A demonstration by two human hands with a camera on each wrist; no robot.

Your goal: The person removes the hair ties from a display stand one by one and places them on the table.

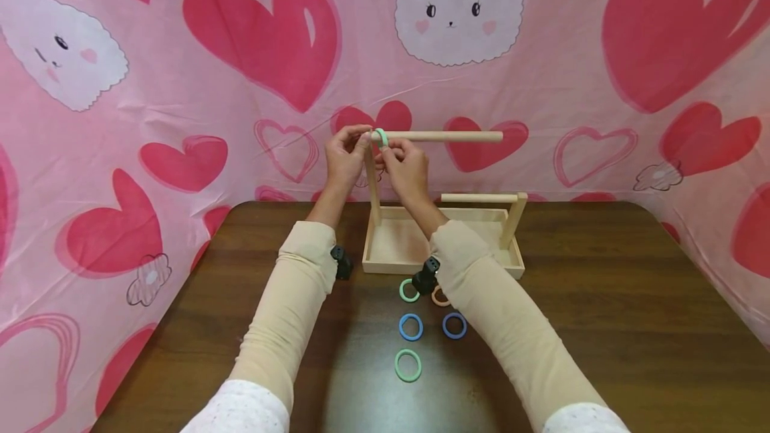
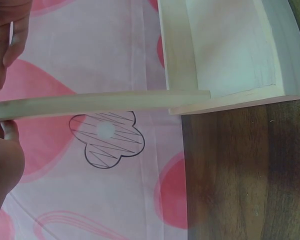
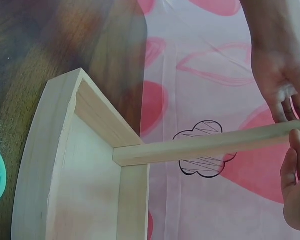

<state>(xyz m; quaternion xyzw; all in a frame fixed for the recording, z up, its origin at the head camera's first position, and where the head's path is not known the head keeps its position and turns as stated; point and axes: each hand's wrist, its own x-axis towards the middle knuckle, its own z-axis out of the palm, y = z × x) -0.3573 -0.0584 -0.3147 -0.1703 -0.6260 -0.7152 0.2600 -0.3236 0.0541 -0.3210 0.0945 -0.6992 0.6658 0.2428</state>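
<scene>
A wooden stand has a tall post (image 1: 373,186) at its left, topped by a long horizontal rod (image 1: 445,136). A mint-green ring (image 1: 383,137) encircles the rod near the post. My right hand (image 1: 409,169) pinches this ring from below and to the right. My left hand (image 1: 345,160) grips the stand at the top of the post, thumb and fingers either side of the rod's end. In the right wrist view, the left hand (image 3: 280,70) and right hand (image 3: 297,200) meet at the post's top; the image edge cuts off the fingertips partly.
The stand's shallow tray base (image 1: 391,268) sits on the brown table (image 1: 601,299). A shorter rod (image 1: 475,198) juts left from its right post (image 1: 513,222). In front lie green rings (image 1: 396,366), blue rings (image 1: 401,327) and an orange ring (image 1: 441,303), partly behind the right wrist camera.
</scene>
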